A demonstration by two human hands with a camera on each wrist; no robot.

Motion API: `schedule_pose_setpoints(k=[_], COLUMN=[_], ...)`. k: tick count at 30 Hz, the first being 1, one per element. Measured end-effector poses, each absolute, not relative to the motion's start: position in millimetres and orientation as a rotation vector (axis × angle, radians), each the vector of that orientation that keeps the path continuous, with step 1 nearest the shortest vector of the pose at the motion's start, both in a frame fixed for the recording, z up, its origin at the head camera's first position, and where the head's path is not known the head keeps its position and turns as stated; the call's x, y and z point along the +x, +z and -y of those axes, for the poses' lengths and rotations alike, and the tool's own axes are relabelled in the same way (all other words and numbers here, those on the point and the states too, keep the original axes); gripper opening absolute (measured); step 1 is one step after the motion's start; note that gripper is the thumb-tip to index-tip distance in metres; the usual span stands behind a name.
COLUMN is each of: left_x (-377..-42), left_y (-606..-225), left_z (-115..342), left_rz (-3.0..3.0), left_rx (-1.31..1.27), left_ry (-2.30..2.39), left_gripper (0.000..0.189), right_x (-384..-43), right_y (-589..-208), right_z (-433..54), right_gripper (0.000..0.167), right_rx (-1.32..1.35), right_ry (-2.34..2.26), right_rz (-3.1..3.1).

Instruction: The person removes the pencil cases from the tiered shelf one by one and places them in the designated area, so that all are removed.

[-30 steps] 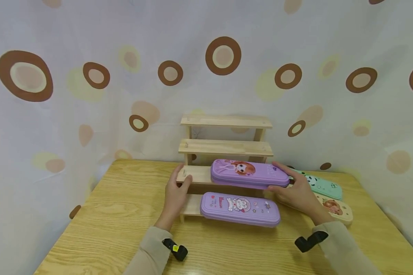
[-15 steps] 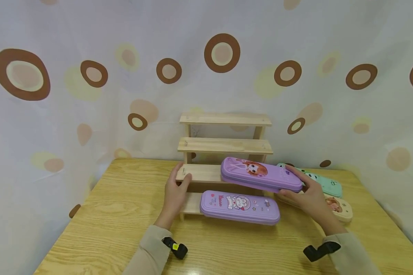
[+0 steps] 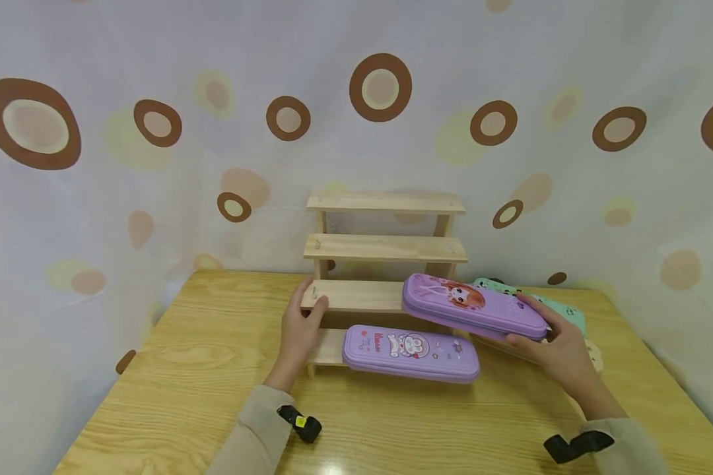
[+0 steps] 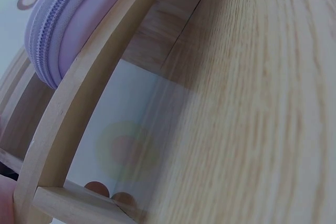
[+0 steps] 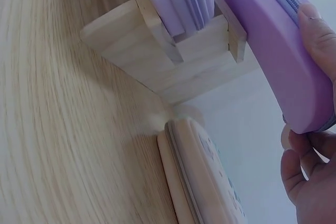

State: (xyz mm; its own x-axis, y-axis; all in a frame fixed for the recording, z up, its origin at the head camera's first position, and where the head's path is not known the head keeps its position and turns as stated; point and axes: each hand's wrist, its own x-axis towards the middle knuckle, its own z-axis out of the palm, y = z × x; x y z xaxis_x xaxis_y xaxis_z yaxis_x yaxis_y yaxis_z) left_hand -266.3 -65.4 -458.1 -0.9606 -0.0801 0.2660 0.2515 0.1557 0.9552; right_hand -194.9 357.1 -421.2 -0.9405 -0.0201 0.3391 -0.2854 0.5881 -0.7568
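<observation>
Right hand (image 3: 564,353) and the purple case (image 3: 474,309) it holds have shifted right over the last second; the case slants more now. Left hand (image 3: 300,330) hasn't let go of the wooden stand (image 3: 356,294).

Purple case sits directly left of the right hand, by the right part of the second tier. Can't tell if it touches the tier. Long axis runs left-right on a slant: left end points away over the stand, right end sits nearer the person. Girl-print lid faces up. Right hand is closed on that right end, thumb and fingers on opposite sides. Left hand: thumb and fingers curled round the second tier's left end.

Patterned wall covering (image 3: 154,66) beyond both hands, brown rings on pale ground. Wood-grain table (image 3: 172,376) under both. Lavender rabbit case (image 3: 411,354) on the lowest tier, between the hands. Mint case (image 3: 570,315) just beyond the right hand, cream case (image 3: 594,356) partly hidden behind it. Black wrist units (image 3: 300,423) on both arms.
</observation>
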Motion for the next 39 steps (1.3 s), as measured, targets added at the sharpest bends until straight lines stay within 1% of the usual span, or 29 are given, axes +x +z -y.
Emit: schedule_pose_setpoints(k=[3,8,10,15,18,36,39], left_x=[-267.0,-250.8,-249.5,-263.1,-266.1,-270.6,-271.7], left_y=[-459.1,-436.5,-434.1,-454.5,-460.0,-460.4,-461.0], left_z=[65.6,64.0,63.9,65.1,65.1,64.4,64.5], left_rz=[2.182,2.182,2.17,2.173,2.178,2.177,2.181], left_rx=[-0.167,-0.165,-0.156,-0.135,-0.139,-0.139,-0.132], left_ry=[-1.861,-1.898,-1.927,-1.916,-1.891,-1.896,-1.895], left_gripper=[0.056,0.055,0.054,0.055,0.056,0.055,0.055], right_x=[-190.6,-183.3,-180.9,-173.8,-168.5,-138.7,-132.6], right_y=[-422.6,-424.2,-424.8,-426.6,-427.2,-435.9,-439.5], right_z=[-364.4,-376.5,-380.5,-393.1,-402.4,-450.4,-458.1], right_gripper=[0.076,0.074,0.074,0.076,0.077,0.078,0.078], right_rx=[0.229,0.199,0.187,0.151,0.135,0.09,0.046], right_ry=[1.255,1.241,1.251,1.232,1.227,1.254,1.223], right_rz=[2.512,2.511,2.51,2.521,2.528,2.544,2.56])
